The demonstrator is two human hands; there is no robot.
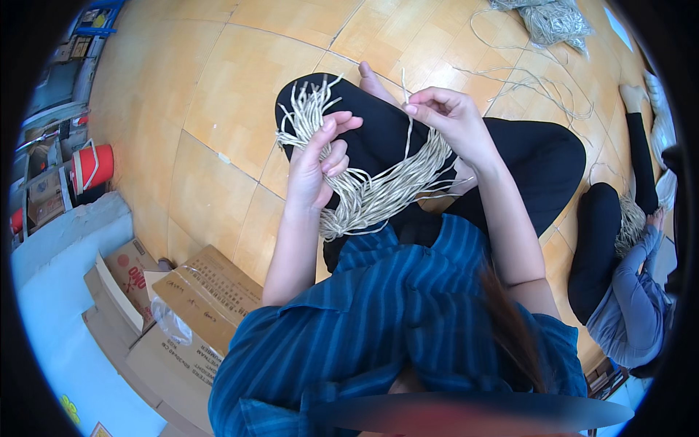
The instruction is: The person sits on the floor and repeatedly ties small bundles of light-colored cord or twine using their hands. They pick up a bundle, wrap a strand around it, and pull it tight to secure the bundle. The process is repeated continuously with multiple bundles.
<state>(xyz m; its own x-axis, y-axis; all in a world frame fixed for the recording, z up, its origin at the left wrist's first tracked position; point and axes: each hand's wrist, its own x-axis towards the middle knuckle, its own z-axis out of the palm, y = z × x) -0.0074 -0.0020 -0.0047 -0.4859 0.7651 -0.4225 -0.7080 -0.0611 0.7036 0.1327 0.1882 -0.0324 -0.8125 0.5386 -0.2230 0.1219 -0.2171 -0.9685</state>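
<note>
Nearest to us, a blue striped shirt point(378, 291) fills the lower middle of the frame. Just above, a thick bundle of pale cord point(389, 193) lies across black-clad crossed legs point(539, 149) at center, the lap apparently bearing its weight. The left grip point(317, 160) is clamped around the bundle near its fanned loose ends, probably so the strands cannot slide apart. Right of it, the right grip point(453, 120) has thumb and fingertip together on a single strand point(408, 138), raised, we judge, to separate it from the rest. Farther out, we find cardboard boxes point(196, 291) at lower left, a red bucket point(95, 166) at left, a seated co-worker point(626, 306) at right, and, upper right, a plastic bag point(557, 28) on the floor point(233, 87), perhaps keeping more cord gathered.
</note>
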